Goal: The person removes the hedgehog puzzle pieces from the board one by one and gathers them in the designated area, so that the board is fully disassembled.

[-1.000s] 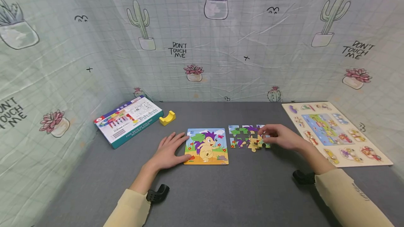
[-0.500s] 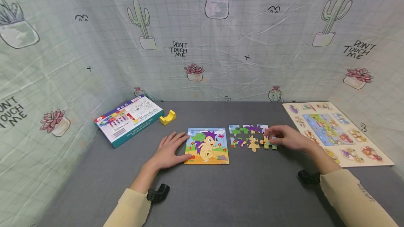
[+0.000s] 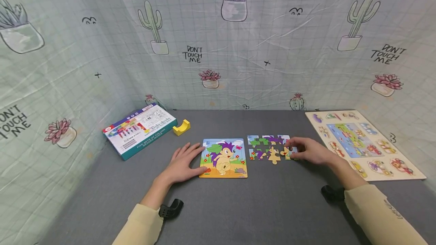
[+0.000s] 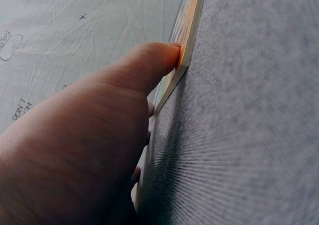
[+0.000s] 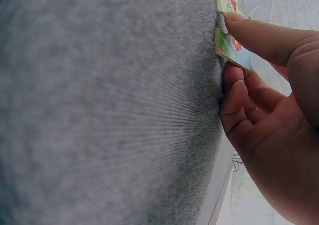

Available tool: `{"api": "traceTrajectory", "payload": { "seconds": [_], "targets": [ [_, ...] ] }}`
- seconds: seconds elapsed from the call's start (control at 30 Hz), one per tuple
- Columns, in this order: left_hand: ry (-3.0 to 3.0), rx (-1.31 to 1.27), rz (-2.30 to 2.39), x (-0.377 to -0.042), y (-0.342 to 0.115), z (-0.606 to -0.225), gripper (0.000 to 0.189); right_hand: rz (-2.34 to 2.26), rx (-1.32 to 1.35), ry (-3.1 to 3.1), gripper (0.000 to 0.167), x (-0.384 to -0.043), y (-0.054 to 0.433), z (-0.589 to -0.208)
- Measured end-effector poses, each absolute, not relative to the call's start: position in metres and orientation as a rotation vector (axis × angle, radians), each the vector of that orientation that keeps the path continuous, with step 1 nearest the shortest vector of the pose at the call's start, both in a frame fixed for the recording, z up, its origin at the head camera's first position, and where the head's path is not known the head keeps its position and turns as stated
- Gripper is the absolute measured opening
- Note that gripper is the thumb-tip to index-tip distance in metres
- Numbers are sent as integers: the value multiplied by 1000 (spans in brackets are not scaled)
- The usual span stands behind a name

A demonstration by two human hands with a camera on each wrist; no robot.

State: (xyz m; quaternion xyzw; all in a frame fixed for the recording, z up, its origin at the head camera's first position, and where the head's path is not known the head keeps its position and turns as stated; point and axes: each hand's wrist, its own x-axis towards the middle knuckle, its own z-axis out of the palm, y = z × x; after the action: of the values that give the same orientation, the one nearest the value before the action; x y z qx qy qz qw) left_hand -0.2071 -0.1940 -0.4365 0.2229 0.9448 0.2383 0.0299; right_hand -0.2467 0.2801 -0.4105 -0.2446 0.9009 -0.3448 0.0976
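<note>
A square hedgehog picture board lies flat before me. My left hand rests at its left edge with fingers spread, its thumb on the lower left corner; the left wrist view shows the thumb pressing the board's rim. Right of the board several hedgehog jigsaw pieces lie in two loose rows. My right hand is at the right end of the lower row. In the right wrist view, its thumb and fingers pinch a green and blue puzzle piece with a red flower. Another piece lies just beyond the thumb.
A large wooden puzzle board lies at the right. At the back left is a flat toy box, with a yellow curved block beside it. A patterned cloth hangs around the grey table.
My right hand has shifted a little to the right, and the lower-row pieces at its fingers have slid right, apart from the piece beside them. The left hand has stayed in place.
</note>
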Motion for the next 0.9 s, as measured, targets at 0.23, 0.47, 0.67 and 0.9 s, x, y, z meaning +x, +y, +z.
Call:
{"api": "traceTrajectory", "payload": {
  "seconds": [0.23, 0.47, 0.67, 0.9],
  "targets": [
    [2917, 687, 746, -206, -194, -436, 77, -974, -720, 2718, 33, -244, 281, -414],
    [2918, 686, 728, -207, -193, -437, 78, -976, -732, 2729, 36, -239, 281, -412],
    [2917, 680, 732, -207, -193, -437, 78, -1012, -760, 2690, 39, -235, 285, -410],
    [2922, 683, 726, -206, -193, -437, 77, -1015, -746, 2695, 39, -237, 286, -412]
  ]
}}
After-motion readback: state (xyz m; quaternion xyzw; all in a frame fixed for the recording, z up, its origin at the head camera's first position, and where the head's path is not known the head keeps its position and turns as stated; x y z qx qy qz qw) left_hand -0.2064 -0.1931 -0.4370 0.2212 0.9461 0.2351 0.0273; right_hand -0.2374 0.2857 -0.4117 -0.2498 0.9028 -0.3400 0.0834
